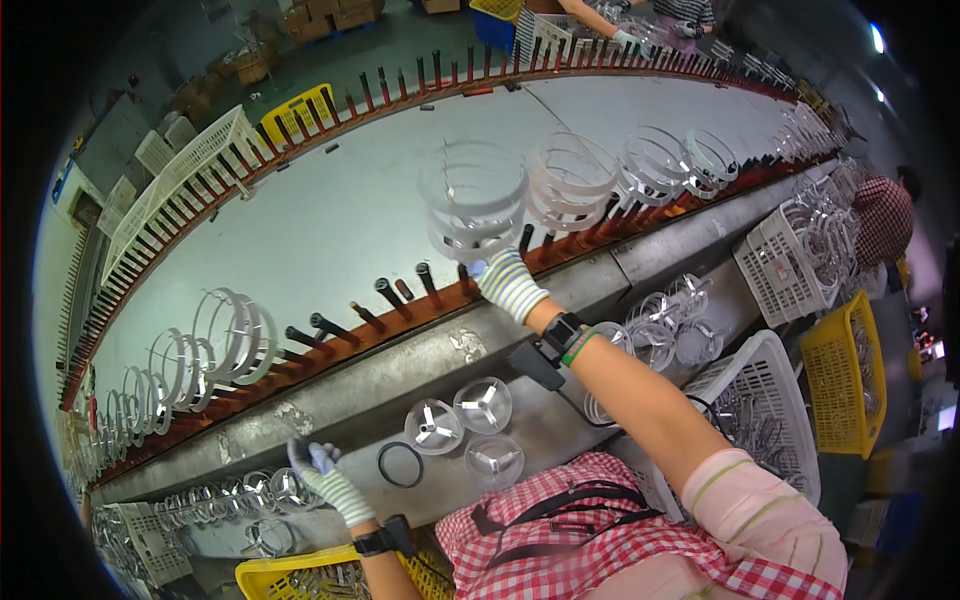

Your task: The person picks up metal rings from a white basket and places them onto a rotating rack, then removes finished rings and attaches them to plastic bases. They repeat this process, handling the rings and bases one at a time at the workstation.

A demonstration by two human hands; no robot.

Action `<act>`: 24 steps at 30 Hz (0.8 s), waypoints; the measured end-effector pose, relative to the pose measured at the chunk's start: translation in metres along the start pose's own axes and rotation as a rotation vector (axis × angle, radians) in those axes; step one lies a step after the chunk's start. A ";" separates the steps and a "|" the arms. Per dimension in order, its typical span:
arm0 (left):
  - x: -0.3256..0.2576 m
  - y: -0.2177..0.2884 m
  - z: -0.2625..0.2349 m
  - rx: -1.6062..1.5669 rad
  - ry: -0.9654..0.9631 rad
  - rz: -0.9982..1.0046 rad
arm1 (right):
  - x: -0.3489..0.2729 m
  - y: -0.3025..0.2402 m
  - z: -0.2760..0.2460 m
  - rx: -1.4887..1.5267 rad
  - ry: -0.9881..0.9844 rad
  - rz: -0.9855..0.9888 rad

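My right hand point(508, 285), in a striped glove, reaches to the pegs along the near edge of the grey table. Its fingers look closed at the bottom of a motion-blurred frame of stacked rings point(474, 195), beside a dark-tipped peg point(466, 280). What they grip there is hidden. My left hand point(325, 477), also gloved, is open and holds nothing, fingers apart, near a row of small metal ring parts point(230, 497). Between my arms, clear discs with three-armed metal centres point(434, 427) and a black ring point(400, 464) lie on the metal ledge.
More ring frames point(573, 180) stand on pegs to the right, others point(235, 335) at left. Pegs line the table's curved far edge. A yellow basket point(262, 575) is by my left arm; a white basket point(775, 350) of metal parts sits at right. Other people work beyond.
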State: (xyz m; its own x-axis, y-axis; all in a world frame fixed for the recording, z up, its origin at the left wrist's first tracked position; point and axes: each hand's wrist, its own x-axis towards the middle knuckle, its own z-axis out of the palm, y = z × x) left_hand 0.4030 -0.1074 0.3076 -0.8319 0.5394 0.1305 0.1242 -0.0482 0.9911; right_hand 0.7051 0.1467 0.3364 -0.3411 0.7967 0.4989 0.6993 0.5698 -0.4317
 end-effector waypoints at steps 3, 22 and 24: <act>-0.034 -0.012 0.005 0.012 -0.097 -0.110 | 0.006 -0.021 0.020 0.101 0.240 -0.138; -0.157 0.000 0.066 1.204 -1.492 0.423 | 0.022 -0.113 0.066 -0.054 -0.124 -0.119; -0.148 -0.009 0.052 1.278 -1.469 0.327 | 0.023 -0.131 0.072 0.055 -0.172 -0.052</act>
State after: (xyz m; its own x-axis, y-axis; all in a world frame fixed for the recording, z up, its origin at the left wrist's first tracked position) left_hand 0.5531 -0.1436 0.2781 0.2275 0.8285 -0.5117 0.9609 -0.1058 0.2560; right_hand 0.5606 0.1045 0.3506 -0.4817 0.7861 0.3873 0.6442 0.6173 -0.4517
